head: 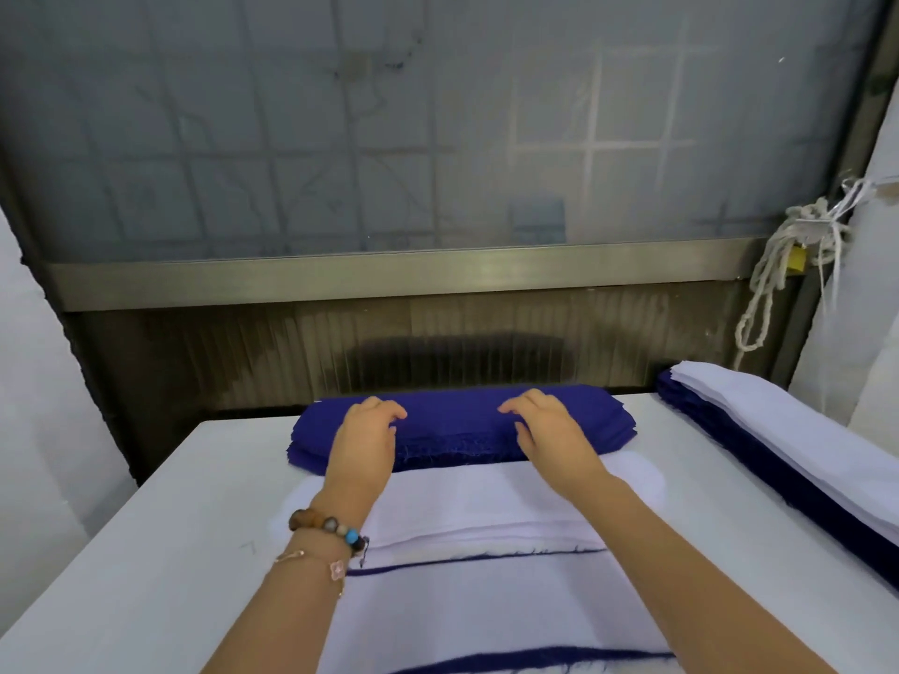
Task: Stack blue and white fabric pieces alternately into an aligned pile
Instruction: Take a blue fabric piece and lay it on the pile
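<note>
Left hand (365,440) and right hand (549,430) curl over the blue fabric stack (457,420); whether they pinch, I cannot tell. Lifting several frayed layers at once could break the alternating pile's (467,605) order.

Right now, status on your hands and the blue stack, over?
Both on blue stack: left hand, right hand, fingers bent, pinch unconfirmed. Nearer, white stack beneath forearms. Nothing blocking.

A single wide-angle camera rides on my head, facing forward and down along my forearms. My left hand (366,437) and right hand (552,432) sit close beneath it, the tabletop (146,527) fills the lower half, the wall panel (438,138) the upper
</note>
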A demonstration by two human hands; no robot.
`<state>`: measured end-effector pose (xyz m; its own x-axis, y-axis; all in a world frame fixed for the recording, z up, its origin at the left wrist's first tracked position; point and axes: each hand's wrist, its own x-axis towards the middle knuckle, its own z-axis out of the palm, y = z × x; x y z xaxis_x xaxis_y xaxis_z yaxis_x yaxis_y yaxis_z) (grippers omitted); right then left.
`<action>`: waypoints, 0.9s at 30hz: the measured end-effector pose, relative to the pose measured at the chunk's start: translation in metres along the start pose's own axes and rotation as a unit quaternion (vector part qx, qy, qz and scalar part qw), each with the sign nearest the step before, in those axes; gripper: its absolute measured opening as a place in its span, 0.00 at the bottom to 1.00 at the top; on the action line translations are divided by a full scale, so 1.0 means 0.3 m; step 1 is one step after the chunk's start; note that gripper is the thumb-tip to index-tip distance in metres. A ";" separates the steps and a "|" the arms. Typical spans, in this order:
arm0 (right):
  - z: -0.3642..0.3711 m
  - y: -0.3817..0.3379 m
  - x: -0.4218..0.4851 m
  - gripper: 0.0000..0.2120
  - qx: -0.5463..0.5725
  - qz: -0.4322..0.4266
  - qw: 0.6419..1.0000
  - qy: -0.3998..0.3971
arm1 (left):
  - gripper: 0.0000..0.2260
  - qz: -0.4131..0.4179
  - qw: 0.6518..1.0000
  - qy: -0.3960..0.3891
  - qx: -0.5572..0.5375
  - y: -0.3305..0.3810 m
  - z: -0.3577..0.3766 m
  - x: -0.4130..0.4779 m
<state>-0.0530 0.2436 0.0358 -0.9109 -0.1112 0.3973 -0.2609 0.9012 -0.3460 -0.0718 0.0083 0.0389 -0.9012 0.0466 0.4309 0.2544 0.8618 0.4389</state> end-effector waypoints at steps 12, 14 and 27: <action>0.154 0.040 0.262 0.21 -0.052 0.075 0.990 -0.104 | 0.20 -0.008 0.992 -0.072 0.103 -0.042 0.126 0.174; 0.153 0.048 0.268 0.16 -0.048 0.068 0.991 -0.100 | 0.18 0.002 0.987 -0.081 0.136 -0.043 0.134 0.189; 0.138 0.022 0.259 0.03 -0.040 0.088 0.990 -0.101 | 0.09 0.032 0.987 -0.060 0.144 -0.030 0.154 0.184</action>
<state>-0.1388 0.2234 0.0292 -0.9875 -0.0237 0.1559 -0.0736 0.9436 -0.3229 -0.1401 0.0264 0.0223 -0.9260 0.1496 0.3467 0.2167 0.9625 0.1635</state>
